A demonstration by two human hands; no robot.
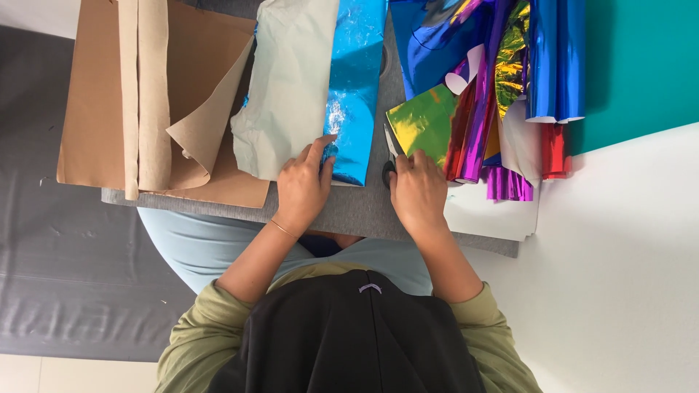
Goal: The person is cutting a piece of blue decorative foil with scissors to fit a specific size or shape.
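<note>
My left hand presses down on the near edge of a shiny blue foil sheet, index finger stretched over it; the sheet's pale white back is folded over to the left. Just right of that sheet, my right hand grips a pair of scissors with a black handle, blades pointing away from me. Both hands work on a grey board lying across my lap. The scissors sit between the blue sheet and a green-gold foil piece.
Brown kraft paper, partly rolled, covers the board's left side. A heap of coloured foil rolls in blue, purple, red and gold lies at the right, over white sheets. A teal surface and white floor lie right, a grey mat left.
</note>
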